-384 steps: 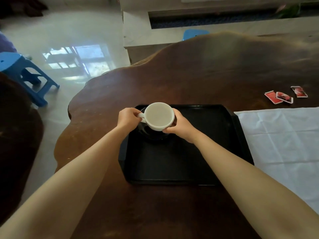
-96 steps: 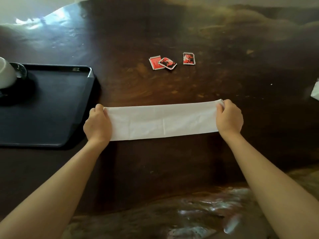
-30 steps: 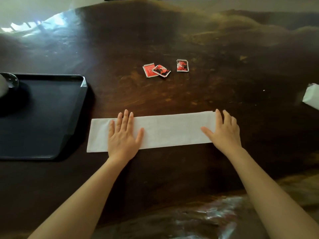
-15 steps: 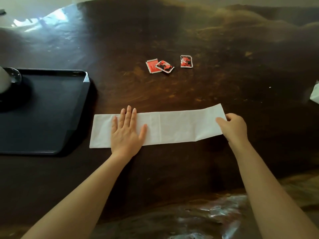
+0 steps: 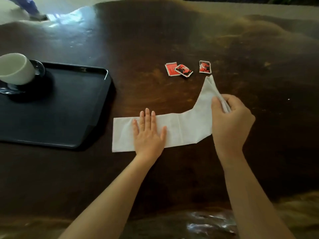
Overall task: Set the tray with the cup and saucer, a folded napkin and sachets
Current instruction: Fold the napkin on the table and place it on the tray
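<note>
Dark wooden table (image 5: pixel 155 178) fills the frame. Left hand (image 5: pixel 148 133) lies flat, fingers spread, pressing the white napkin (image 5: pixel 188 128) at centre. Right hand (image 5: pixel 229 121) pinches its lifted right end. Farther up, three red sachets (image 5: pixel 186 69); at left, cup (image 5: pixel 15 68) and saucer (image 5: pixel 38 70) on the black tray (image 5: pixel 69 109).

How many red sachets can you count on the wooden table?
3. All lie beyond the white napkin: a plain red sachet, a red-and-black one overlapping its right edge, and another apart, further right.
</note>
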